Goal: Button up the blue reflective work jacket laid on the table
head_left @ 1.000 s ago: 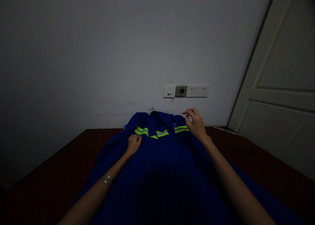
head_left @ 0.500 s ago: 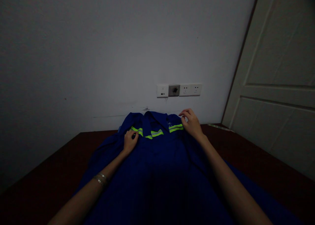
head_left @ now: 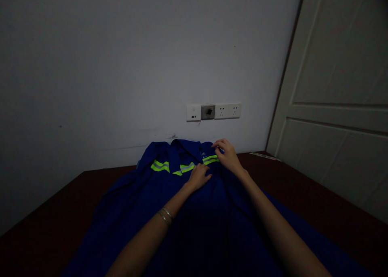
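A blue work jacket (head_left: pixel 163 192) with yellow-green reflective strips lies spread out before me, its collar end toward the wall. My left hand (head_left: pixel 199 177) rests on the chest, by the middle reflective strip, thumb apart from the bent fingers. At the right shoulder, my right hand (head_left: pixel 227 155) hovers over or touches the cloth beside the right strip. Its fingers are curved, with a gap to the thumb, and I see no cloth gripped between them. The lower part of the jacket fades into shadow.
The dark red surface (head_left: pixel 100 184) under the jacket runs up to a pale wall (head_left: pixel 121 66). White sockets (head_left: pixel 228 111) and a grey switch plate (head_left: pixel 207 112) sit low on that wall. A panelled white door (head_left: pixel 333 83) stands on the right.
My left hand has moved right across the chest, from the left strip to near the middle one. My right hand stays by the right shoulder. The view has turned slightly right.
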### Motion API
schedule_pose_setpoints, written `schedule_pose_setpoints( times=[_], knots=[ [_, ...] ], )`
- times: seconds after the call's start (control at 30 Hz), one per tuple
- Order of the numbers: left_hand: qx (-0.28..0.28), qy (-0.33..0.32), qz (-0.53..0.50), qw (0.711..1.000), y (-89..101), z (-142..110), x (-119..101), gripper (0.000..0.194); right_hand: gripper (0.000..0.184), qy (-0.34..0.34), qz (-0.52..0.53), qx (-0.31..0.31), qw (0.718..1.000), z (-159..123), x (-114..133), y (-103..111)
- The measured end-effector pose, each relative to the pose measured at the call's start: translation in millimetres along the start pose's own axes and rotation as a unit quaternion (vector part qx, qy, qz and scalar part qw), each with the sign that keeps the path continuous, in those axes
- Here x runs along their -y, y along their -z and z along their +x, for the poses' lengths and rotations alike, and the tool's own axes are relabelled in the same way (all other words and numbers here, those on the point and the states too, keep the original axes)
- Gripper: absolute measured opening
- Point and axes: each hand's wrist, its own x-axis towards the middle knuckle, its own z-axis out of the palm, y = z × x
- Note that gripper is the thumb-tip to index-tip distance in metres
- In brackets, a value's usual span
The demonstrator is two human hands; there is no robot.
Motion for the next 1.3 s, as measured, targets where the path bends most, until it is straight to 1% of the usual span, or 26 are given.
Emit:
schedule_pose_setpoints(
  times=[0.17,0.3,0.43,0.63,0.77,0.87,0.97,1.13,1.2,1.3],
  knots=[
    [0.039,0.002,0.025,0.999,-7.6,7.5,2.8,0.024,0.020,-0.017,0.019,-0.004,1.000,0.4,-4.1,3.1],
    [0.047,0.015,0.032,0.998,-10.1,10.3,2.3,0.022,0.021,-0.021,0.019,-0.005,1.000,1.2,-5.2,7.2],
    [0.058,0.021,0.017,0.998,-11.6,8.8,3.1,0.022,0.021,-0.028,0.008,-0.006,1.000,1.7,-8.1,9.4],
    [0.039,0.047,-0.025,0.998,-16.3,6.5,7.4,0.021,0.021,-0.028,0.003,0.009,1.000,1.6,-16.4,7.1],
    [0.014,0.067,-0.085,0.994,-24.3,9.2,14.6,0.022,0.020,-0.034,-0.001,0.050,0.998,0.5,-21.1,2.9],
    [-0.014,0.088,-0.130,0.988,-28.0,11.1,19.0,0.024,0.019,-0.042,-0.010,0.106,0.993,-3.5,-25.4,-2.6],
    [-0.032,0.096,-0.146,0.984,-25.9,12.2,19.6,0.024,0.020,-0.044,-0.036,0.167,0.984,-11.5,-31.5,-11.6],
    [-0.042,0.086,-0.100,0.990,-10.9,13.1,16.1,0.025,0.032,-0.040,-0.075,0.242,0.967,-27.7,-43.7,-31.1],
    [-0.046,0.082,-0.069,0.993,-4.1,13.2,14.6,0.025,0.032,-0.053,-0.090,0.250,0.962,-32.8,-47.9,-37.2],
    [-0.051,0.061,-0.032,0.996,3.5,13.5,13.2,0.024,0.027,-0.079,-0.110,0.237,0.962,-38.5,-53.3,-43.3]
  ],
)
